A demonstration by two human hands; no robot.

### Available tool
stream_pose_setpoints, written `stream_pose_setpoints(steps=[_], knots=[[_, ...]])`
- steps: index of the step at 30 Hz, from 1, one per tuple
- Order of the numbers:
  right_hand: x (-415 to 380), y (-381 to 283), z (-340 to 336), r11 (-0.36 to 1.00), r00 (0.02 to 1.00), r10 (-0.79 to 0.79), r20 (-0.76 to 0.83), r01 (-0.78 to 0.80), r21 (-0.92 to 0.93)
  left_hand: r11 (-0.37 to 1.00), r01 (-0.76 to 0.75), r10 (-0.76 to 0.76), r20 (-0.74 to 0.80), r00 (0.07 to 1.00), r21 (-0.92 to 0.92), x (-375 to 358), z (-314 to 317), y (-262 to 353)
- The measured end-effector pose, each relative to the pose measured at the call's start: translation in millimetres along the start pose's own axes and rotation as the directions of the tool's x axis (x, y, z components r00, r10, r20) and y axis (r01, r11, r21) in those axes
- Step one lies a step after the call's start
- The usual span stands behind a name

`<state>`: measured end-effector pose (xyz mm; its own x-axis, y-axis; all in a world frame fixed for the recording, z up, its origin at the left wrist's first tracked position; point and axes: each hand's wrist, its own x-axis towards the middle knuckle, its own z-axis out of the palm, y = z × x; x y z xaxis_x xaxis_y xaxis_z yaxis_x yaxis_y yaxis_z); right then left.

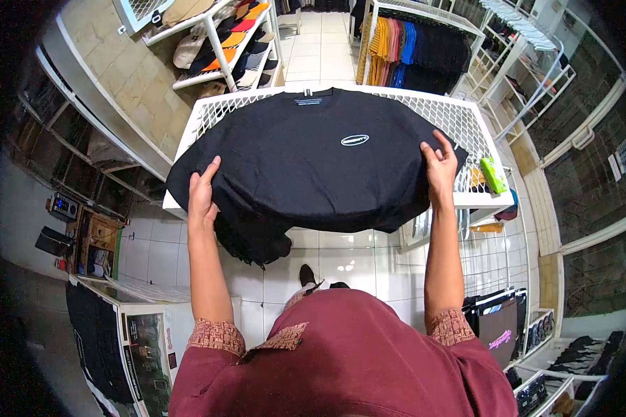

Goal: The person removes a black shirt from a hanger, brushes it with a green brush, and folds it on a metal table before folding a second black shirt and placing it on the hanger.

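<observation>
Head view, item one: black T-shirt [313, 160] spread on a white wire-grid table [466, 125], lower hem overhanging the near edge. Left hand [202, 191] and right hand [439, 167] pinch its sides (fingers closed on cloth). Risk: the hanging bulk could drag the shirt off toward the floor.

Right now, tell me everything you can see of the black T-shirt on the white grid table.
The black T-shirt lies spread flat on the white wire-grid table, collar at the far edge. It looks like soft knit cloth, with a small white oval logo on the chest and a label inside the neck. Its near part hangs over the table's near edge. The left hand and right hand each press on a side.
</observation>
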<state>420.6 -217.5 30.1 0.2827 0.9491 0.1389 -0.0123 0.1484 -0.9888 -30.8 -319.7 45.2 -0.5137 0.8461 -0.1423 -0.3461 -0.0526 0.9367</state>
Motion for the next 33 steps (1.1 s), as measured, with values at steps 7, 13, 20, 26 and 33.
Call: stream_pose_setpoints(steps=[7, 13, 20, 26, 33], knots=[[110, -11, 19, 0.942, 0.944, -0.330, 0.018, 0.331, -0.049, 0.998, -0.033, 0.025, 0.132, 0.991, 0.059, 91, 37, 54], [231, -42, 56, 0.892, 0.889, -0.452, -0.070, 0.448, -0.066, 0.999, -0.036, 0.043, 0.433, 0.900, -0.025, 198, 82, 119], [265, -21, 85, 0.942, 0.961, -0.251, -0.119, 0.214, -0.258, 0.950, 0.086, -0.192, 0.342, 0.920, 0.301, 256, 104, 98], [216, 66, 58, 0.647, 0.997, 0.039, 0.060, 0.020, -0.762, 0.790, 0.165, -0.427, 0.336, 0.840, 0.591, 248, 51, 12], [221, 77, 53, 0.645, 0.994, 0.094, 0.047, -0.025, -0.764, 0.797, 0.140, -0.328, 0.226, 0.917, 0.588, 231, 39, 0]])
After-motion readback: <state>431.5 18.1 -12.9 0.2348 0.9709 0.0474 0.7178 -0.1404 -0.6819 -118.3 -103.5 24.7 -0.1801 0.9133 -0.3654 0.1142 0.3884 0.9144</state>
